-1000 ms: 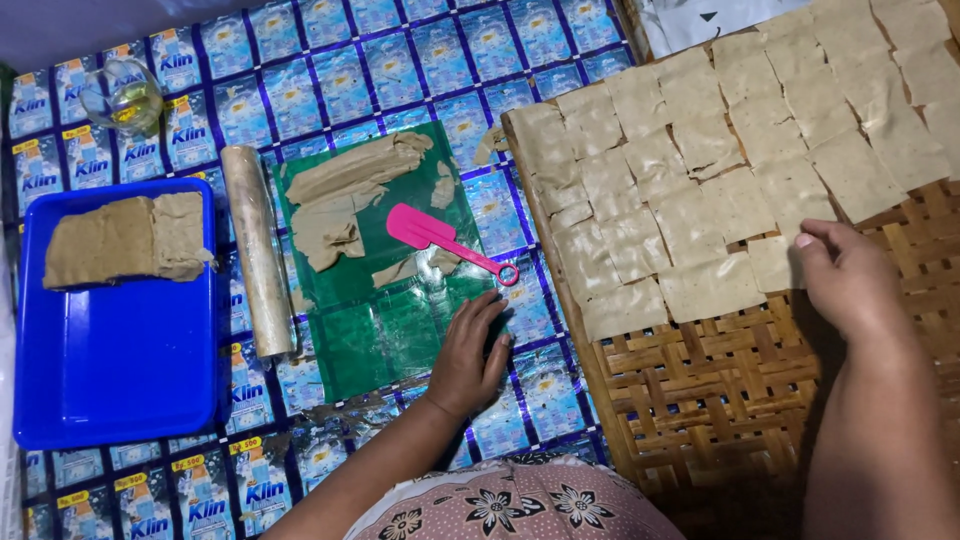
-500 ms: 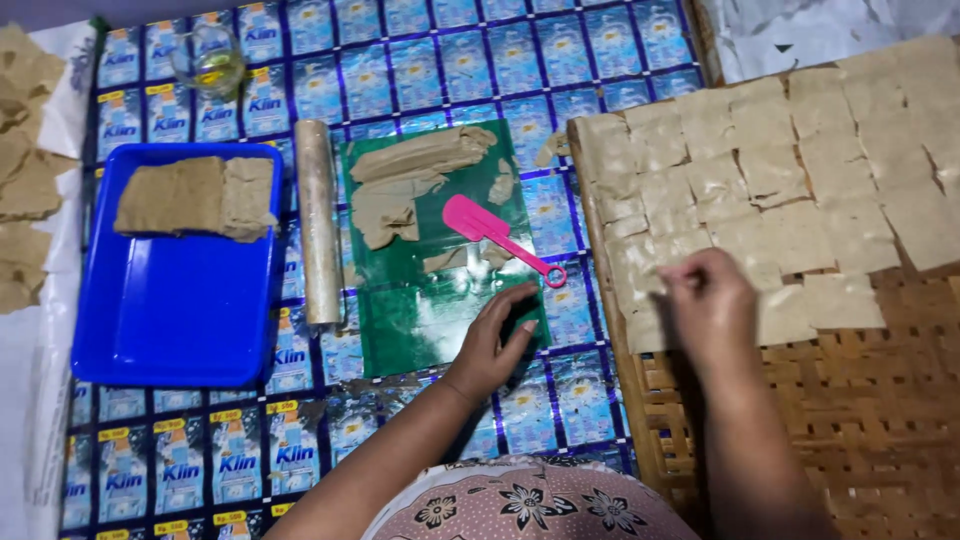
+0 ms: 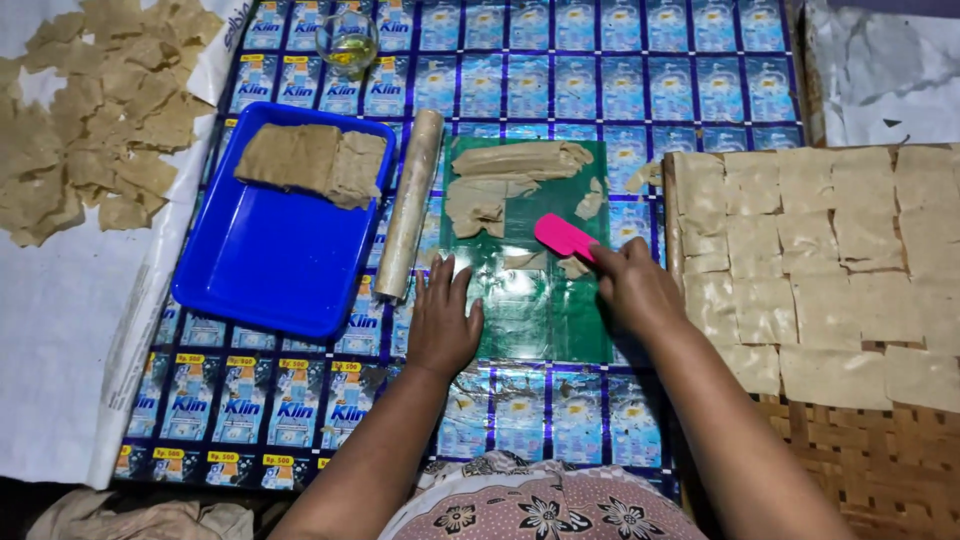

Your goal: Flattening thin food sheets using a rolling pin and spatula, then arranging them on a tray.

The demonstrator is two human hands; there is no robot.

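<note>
Landmark: green sheet [image 3: 545, 315], it lies flat on a mat of blue printed sachets [image 3: 600, 90]
Left hand [image 3: 443, 322]: it rests flat on the left edge of the green sheet, fingers open and spread, holding nothing
Right hand [image 3: 632, 288]: at the right edge of the green sheet, fingers closed around the pink scraper [image 3: 563, 237]
Pink scraper: its blade lies over the green sheet, near small dough pieces
Dough strips [image 3: 505, 175]: on the far part of the green sheet
Rolling pin [image 3: 408, 205]: just left of the green sheet
Blue tray [image 3: 270, 270]: further left, with a dough slab [image 3: 312, 160] inside
Cut dough squares [image 3: 820, 250]: right of the green sheet, on a woven tray [image 3: 880, 455]
</note>
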